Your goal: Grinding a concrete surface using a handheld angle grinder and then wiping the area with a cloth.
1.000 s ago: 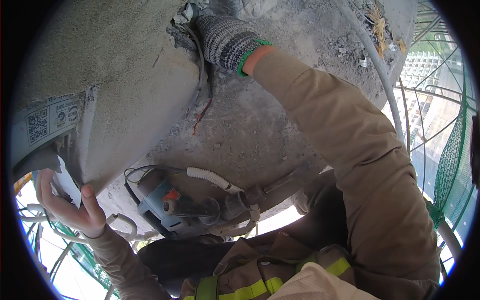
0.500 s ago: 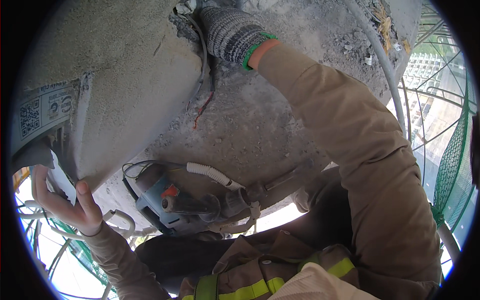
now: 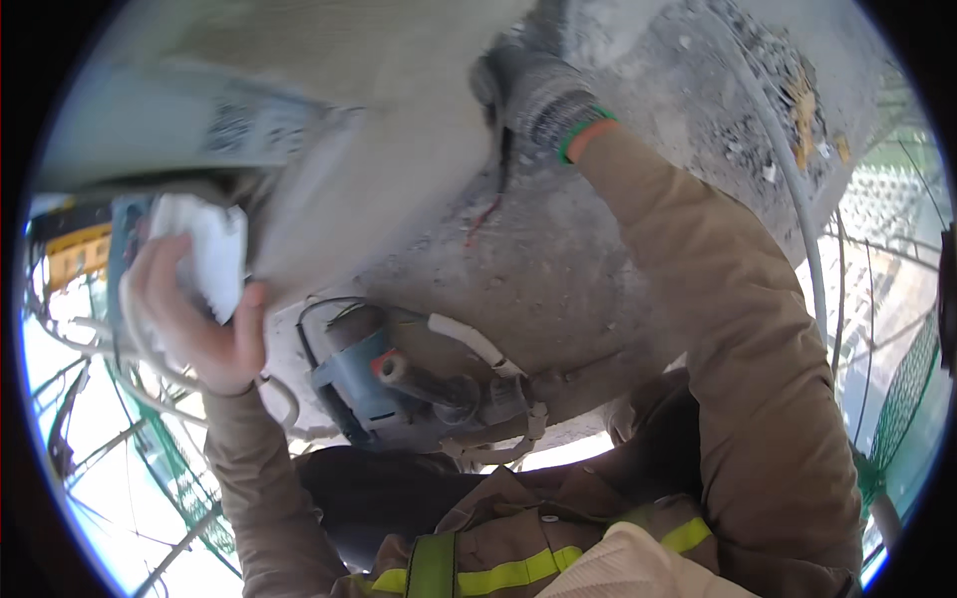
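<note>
My bare left hand (image 3: 204, 324) is curled round a white flat piece (image 3: 217, 254) with a ragged edge, beside the end of a concrete block (image 3: 399, 130). Its fingers lie behind the piece and the thumb is in front. My right hand (image 3: 543, 95), in a grey knitted glove with a green cuff, reaches to the far edge of the block. A dark cable (image 3: 503, 164) with a reddish end hangs beside that hand. Blur and the block's edge hide the gloved fingertips.
A blue-grey power drill (image 3: 364, 374) with a side handle lies on the dusty concrete slab (image 3: 558, 259) near my knees. A grey hose (image 3: 783, 169) runs down the right, by rubble (image 3: 743, 135). Green netting (image 3: 892, 399) and scaffold bars stand beyond the edges.
The view has shifted, so the block, drill and hands appear farther right. My left hand has risen with the white piece, which shows more fully. The right hand stays at the block's far edge.
</note>
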Demonstrator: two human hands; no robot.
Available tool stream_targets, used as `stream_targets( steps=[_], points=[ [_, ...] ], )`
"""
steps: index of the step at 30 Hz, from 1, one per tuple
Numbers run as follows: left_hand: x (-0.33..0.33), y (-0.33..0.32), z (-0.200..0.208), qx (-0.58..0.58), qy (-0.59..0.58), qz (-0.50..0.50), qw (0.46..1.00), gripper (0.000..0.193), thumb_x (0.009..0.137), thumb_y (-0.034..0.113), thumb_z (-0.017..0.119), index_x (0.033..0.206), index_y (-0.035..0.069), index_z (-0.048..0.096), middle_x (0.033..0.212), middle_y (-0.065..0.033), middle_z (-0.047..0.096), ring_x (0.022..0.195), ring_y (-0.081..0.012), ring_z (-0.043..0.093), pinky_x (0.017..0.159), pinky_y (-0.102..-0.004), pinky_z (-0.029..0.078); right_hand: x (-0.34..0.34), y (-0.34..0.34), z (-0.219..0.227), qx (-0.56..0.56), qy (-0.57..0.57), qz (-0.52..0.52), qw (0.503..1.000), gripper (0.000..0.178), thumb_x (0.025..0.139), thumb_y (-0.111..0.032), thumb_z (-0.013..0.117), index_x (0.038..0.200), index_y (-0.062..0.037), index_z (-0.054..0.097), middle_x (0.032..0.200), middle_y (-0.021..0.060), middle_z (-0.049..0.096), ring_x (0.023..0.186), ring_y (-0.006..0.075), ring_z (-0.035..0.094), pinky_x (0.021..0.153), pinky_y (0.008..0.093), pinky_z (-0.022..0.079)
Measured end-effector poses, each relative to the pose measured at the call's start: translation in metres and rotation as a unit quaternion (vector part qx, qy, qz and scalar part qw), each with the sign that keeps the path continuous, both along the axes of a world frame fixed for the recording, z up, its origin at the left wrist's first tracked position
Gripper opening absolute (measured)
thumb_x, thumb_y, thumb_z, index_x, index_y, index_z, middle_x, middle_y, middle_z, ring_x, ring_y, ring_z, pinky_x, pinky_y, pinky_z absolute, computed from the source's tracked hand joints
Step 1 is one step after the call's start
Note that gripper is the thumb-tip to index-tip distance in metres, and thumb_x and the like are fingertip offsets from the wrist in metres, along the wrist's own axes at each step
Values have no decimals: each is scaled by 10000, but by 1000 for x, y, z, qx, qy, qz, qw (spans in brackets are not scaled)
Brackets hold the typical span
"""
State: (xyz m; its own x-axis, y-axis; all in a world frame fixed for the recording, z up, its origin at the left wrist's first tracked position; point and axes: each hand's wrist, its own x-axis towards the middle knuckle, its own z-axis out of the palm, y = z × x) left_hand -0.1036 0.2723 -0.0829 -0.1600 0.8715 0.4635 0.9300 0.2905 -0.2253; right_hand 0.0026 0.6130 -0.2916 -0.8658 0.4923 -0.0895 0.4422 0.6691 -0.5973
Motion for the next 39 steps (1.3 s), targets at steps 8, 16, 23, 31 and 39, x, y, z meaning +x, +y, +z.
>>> stream_targets(
  steps=[8,16,23,31,39],
  points=[
    [7,-8,22,66,-139,32,988,477,796,395,818,1141,97,680,1139,-137,589,1048,-364,552,938,-473,420,-5,-6,22,157,-78,104,979,327,989,-257,578,1219,-38,657,1212,194,702,1184,372,646,1029,443,496],
    [-165,-85,80,57,-54,376,923,557,768,330,799,1257,97,668,1147,-159,678,1180,-399,610,1030,-487,470,-4,18,-13,158,-115,133,972,374,1004,-288,533,1224,-31,695,1232,171,716,1205,345,651,1055,443,486],
    [-246,-129,97,-184,-312,387,848,836,582,371,903,1338,103,668,1179,-179,737,1115,-329,691,989,-397,516,55,31,26,138,-228,195,944,308,989,-225,571,1179,-32,717,1226,141,722,1203,319,654,1038,397,499],
    [-136,-148,120,109,-209,356,904,585,737,333,863,1183,-12,703,971,-179,747,886,-282,712,821,-391,544,156,35,111,5,-66,224,972,400,1010,-351,584,1286,-80,687,1271,162,688,1207,358,629,1052,449,490],
    [37,-165,176,92,-518,202,826,516,726,195,895,1137,7,645,934,-11,670,815,-120,617,758,-281,504,181,-28,229,-118,-6,329,937,453,910,-240,756,1322,-73,669,1197,179,698,1056,325,688,868,421,558]
  ],
)
